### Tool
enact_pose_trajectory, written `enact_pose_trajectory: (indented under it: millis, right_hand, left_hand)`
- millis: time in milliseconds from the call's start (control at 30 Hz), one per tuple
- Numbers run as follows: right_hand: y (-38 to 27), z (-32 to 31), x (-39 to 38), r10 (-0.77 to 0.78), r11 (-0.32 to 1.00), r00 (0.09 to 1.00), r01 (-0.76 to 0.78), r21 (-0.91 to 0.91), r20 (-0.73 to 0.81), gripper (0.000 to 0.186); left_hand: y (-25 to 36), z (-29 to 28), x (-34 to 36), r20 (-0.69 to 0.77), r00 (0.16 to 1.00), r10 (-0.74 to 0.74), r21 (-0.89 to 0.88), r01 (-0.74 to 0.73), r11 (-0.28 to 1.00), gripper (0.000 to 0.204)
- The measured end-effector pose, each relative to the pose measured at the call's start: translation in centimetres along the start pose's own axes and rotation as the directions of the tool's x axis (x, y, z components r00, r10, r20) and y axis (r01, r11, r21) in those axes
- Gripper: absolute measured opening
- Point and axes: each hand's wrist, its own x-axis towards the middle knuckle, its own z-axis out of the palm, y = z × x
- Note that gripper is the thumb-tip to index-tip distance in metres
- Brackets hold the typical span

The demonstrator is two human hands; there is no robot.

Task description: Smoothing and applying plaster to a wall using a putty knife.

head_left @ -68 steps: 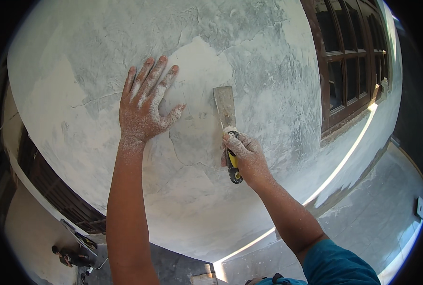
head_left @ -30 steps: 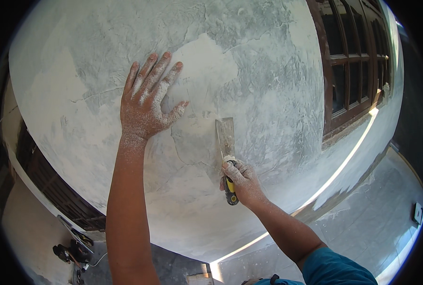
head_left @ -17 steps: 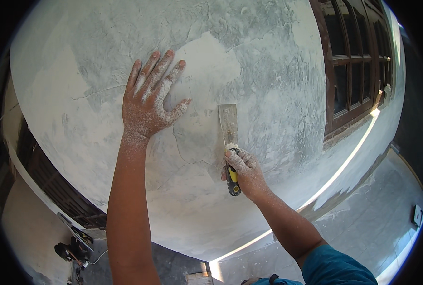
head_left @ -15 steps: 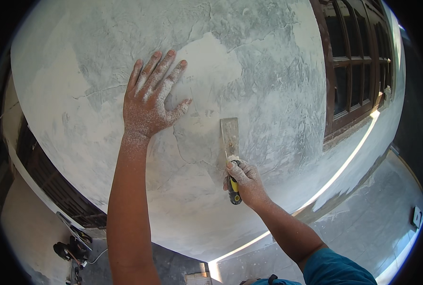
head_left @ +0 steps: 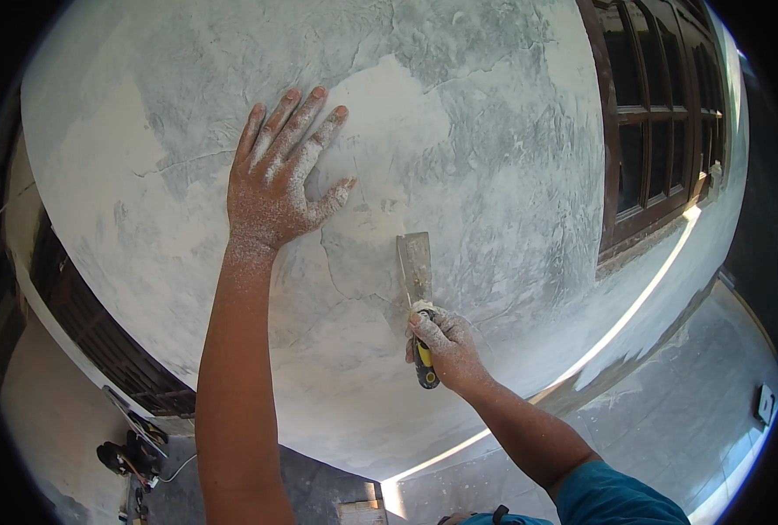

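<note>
White powder coats my left hand [head_left: 275, 175], which lies flat against the plastered wall [head_left: 485, 184] with its fingers spread. Lower and to the right, my right hand [head_left: 446, 346] grips a putty knife [head_left: 416, 267] by its black and yellow handle. The knife's flat metal blade points up, close to the wall; whether its edge touches cannot be made out. Around the blade the grey surface is rough and cracked, with smoother pale patches of filler above and to the left.
A brown wooden window [head_left: 655, 131] with panes is set in the wall at the right. Dark slatted woodwork [head_left: 113, 328] runs along the left. On the floor at lower left lies black equipment with a cable [head_left: 131, 455]. A small pale object [head_left: 766, 402] sits at far right.
My right hand has moved slightly down and left with the putty knife, drawing the blade lower on the wall. My left hand stays flat in its place.
</note>
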Motion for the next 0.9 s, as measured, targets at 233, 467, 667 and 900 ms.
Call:
enact_pose_trajectory:
  millis: [233, 467, 667, 900]
  right_hand:
    - [0.6, 0.7, -0.4, 0.029, 1.0, 1.0, -0.029, -0.005, 0.004, 0.033]
    - [-1.9, 1.2, 0.9, 0.016, 1.0, 0.999, -0.016, -0.005, 0.042, 0.034]
    - [-1.3, 0.3, 0.6, -0.004, 0.999, 1.0, 0.005, -0.053, 0.028, 0.032]
    - [-2.4, 0.5, 1.0, -0.014, 1.0, 1.0, 0.014, -0.023, -0.002, 0.032]
  left_hand:
    - [-0.2, 0.0, -0.2, 0.005, 1.0, -0.006, 0.015, 0.006, 1.0, 0.067]
    - [-0.4, -0.1, -0.3, 0.003, 1.0, 0.001, 0.017, -0.001, 1.0, 0.066]
    - [-0.1, -0.3, 0.0, 0.0, 1.0, -0.003, 0.016, 0.003, 1.0, 0.066]
    - [-0.1, -0.1, -0.3, -0.009, 1.0, -0.012, -0.006, 0.012, 1.0, 0.066]
